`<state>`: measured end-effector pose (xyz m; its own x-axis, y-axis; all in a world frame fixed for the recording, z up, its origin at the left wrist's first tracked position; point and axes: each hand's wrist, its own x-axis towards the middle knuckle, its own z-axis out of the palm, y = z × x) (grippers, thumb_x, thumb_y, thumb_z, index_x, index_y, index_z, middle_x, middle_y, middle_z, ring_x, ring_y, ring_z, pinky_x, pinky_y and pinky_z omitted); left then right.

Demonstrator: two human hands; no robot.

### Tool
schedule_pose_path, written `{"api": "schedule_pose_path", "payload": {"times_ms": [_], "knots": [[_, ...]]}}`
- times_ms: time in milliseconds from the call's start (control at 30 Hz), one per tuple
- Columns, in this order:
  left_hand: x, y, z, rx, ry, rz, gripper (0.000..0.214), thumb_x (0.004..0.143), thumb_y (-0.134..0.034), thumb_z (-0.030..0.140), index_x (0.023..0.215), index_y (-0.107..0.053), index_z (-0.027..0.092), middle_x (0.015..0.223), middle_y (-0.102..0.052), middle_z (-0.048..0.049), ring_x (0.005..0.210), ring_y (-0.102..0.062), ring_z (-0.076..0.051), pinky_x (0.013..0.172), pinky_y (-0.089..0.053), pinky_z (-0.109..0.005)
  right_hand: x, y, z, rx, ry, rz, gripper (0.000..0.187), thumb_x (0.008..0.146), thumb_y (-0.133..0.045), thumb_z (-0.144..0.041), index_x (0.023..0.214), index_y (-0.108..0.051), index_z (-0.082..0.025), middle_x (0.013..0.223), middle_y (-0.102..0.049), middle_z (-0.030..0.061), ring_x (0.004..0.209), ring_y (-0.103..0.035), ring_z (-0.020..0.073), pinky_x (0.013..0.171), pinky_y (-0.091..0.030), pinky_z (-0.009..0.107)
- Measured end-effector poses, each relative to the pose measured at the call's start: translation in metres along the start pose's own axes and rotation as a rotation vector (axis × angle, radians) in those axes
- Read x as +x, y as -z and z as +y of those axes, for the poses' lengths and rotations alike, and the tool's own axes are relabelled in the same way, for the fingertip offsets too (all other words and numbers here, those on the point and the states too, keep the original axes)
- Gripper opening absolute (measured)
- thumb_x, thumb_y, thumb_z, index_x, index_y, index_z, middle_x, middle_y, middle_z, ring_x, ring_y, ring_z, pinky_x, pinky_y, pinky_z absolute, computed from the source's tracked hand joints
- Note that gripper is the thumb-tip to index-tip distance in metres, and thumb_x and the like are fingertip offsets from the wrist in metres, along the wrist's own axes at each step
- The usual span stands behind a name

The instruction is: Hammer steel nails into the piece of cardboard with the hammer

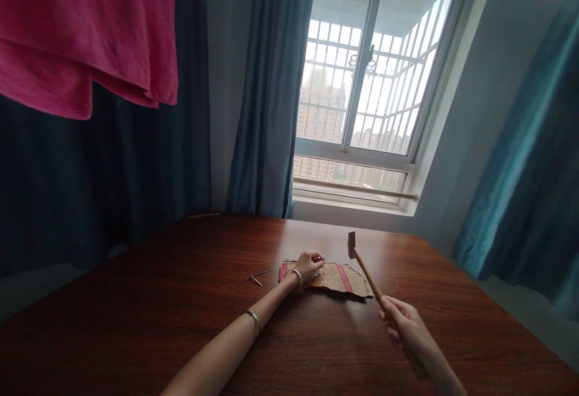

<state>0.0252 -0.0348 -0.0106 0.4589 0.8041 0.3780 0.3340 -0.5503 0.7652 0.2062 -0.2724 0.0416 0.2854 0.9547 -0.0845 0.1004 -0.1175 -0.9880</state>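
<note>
My right hand (402,320) is wrapped round the wooden handle of a hammer (351,245), whose head is raised to the right of my left hand. My left hand (309,265) is closed in a pinch above a patterned brown piece (335,276) with pink bands and many small dark marks, perhaps cardboard or cloth. What the left fingertips hold is too small to make out; a tiny pale tip shows by them. To the left of the piece lie thin metal rods (257,278), like nails, crossing each other.
All this is on a dark reddish-brown wooden table (181,317). A pink cloth (122,34) hangs at upper left. Behind the table are blue curtains (271,94) and a barred window (335,100). Another blue curtain (515,161) hangs at right.
</note>
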Motion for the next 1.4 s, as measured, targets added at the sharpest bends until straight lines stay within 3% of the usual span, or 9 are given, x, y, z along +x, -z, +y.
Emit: {"api": "schedule_pose_path", "payload": {"times_ms": [133,367,600,1400], "knots": [[0.001,0.0,-0.002,0.009,-0.011,-0.002,0.026,0.067,-0.055,0.03,0.077,-0.069,0.011,0.072,-0.067,-0.0057,0.067,-0.059,-0.015,0.062,-0.043,-0.023,-0.014,-0.022,-0.018,0.192,-0.042,-0.158,0.037,0.069,-0.056,-0.054,0.072,-0.049,-0.018,0.062,-0.049,-0.0048,0.031,-0.031,0.0,0.028,-0.021,0.015],[0.0,0.001,-0.002,-0.027,0.001,-0.011,0.025,0.067,-0.055,0.029,0.078,-0.068,0.01,0.073,-0.067,-0.0058,0.068,-0.059,-0.016,0.062,-0.043,-0.023,-0.014,-0.042,-0.03,0.215,-0.031,-0.153,0.04,0.066,-0.058,-0.056,0.071,-0.049,-0.017,0.061,-0.049,-0.0047,0.03,-0.033,0.0003,0.027,-0.022,0.015],[-0.001,0.002,0.001,-0.031,0.0,-0.014,0.023,0.067,-0.056,0.029,0.075,-0.068,0.01,0.069,-0.066,-0.0056,0.065,-0.058,-0.015,0.06,-0.042,-0.023,-0.01,-0.045,-0.036,0.252,-0.07,-0.148,0.039,0.066,-0.06,-0.054,0.07,-0.048,-0.016,0.061,-0.049,-0.0044,0.031,-0.033,-0.0002,0.027,-0.021,0.014],[-0.001,0.004,0.004,0.01,0.01,-0.024,0.024,0.067,-0.054,0.03,0.075,-0.068,0.012,0.071,-0.067,-0.0039,0.068,-0.059,-0.015,0.062,-0.042,-0.022,-0.009,-0.049,-0.034,0.196,-0.008,-0.185,0.041,0.066,-0.058,-0.056,0.069,-0.047,-0.016,0.061,-0.049,-0.0039,0.03,-0.034,0.0003,0.026,-0.025,0.015]]}}
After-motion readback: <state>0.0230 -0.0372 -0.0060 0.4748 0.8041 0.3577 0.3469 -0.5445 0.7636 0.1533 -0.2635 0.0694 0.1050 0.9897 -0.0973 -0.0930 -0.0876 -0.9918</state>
